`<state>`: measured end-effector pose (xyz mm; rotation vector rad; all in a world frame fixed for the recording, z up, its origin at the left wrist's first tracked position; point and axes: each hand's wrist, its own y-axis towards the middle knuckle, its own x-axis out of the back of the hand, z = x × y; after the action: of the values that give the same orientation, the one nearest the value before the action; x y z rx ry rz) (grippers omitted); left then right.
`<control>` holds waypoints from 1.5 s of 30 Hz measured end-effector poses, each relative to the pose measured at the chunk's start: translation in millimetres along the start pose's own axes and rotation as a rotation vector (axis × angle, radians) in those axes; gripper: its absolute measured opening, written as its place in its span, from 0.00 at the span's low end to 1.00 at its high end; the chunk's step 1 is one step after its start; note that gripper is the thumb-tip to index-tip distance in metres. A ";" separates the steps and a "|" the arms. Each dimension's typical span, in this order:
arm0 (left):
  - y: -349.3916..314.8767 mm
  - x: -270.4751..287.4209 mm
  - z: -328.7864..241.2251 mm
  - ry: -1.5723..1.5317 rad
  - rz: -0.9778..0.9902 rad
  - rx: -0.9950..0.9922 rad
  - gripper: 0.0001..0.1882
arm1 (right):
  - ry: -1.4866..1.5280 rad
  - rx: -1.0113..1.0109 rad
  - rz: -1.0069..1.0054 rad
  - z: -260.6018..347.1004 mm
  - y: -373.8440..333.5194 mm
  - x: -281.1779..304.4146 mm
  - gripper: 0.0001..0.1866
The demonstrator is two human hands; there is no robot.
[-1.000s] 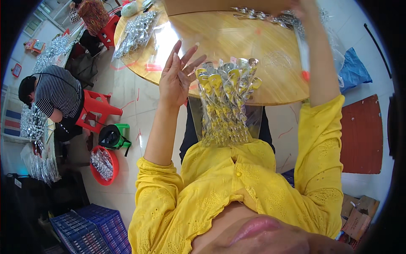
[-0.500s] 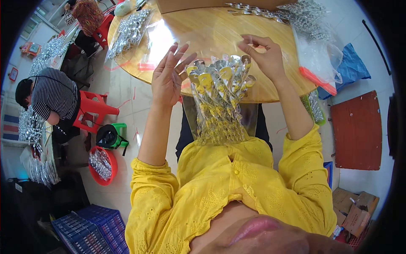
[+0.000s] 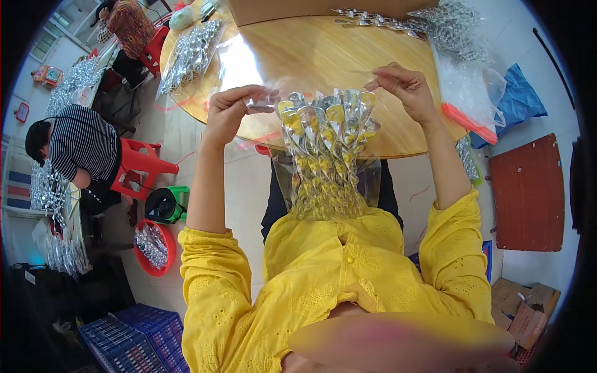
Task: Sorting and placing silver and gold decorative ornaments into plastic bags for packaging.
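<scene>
Hands first: your left hand (image 3: 229, 110) is curled into a loose fist at the near edge of the round wooden table (image 3: 311, 56), its fingertips pinched on the top left edge of a clear plastic bag (image 3: 326, 168). Your right hand (image 3: 401, 87) is raised at the same height on the other side, thumb and fingers nipped together on the bag's top right corner, so you hold the mouth of the bag stretched between both hands. The bag hangs upright from the table edge down toward your lap, against your yellow blouse, and it is packed with silver and yellow foil-wrapped pieces (image 3: 323, 133) standing in rows, their tops level with your hands. Farther along the table on your right lies another clear bag of silver pieces (image 3: 460, 68) with an orange strip beside it, and on the far left of the table sits a flat packet of silver pieces (image 3: 189, 56). Down on the floor to your left, a person in a striped top (image 3: 78, 146) bends beside a red plastic stool (image 3: 144, 163), with a red basin (image 3: 152, 247) of silver pieces near it and a blue crate (image 3: 134, 339) closer to you.
</scene>
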<state>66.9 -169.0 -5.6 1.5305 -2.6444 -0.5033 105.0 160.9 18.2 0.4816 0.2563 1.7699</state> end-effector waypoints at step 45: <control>-27.0 -120.8 -19.0 -0.346 0.138 -0.132 0.36 | 0.007 -0.473 -0.656 35.9 -188.0 -68.4 0.22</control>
<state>155.0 -83.5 19.1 1.3152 -2.8654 -0.9902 298.2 139.6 -41.2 0.0320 -0.0120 1.1329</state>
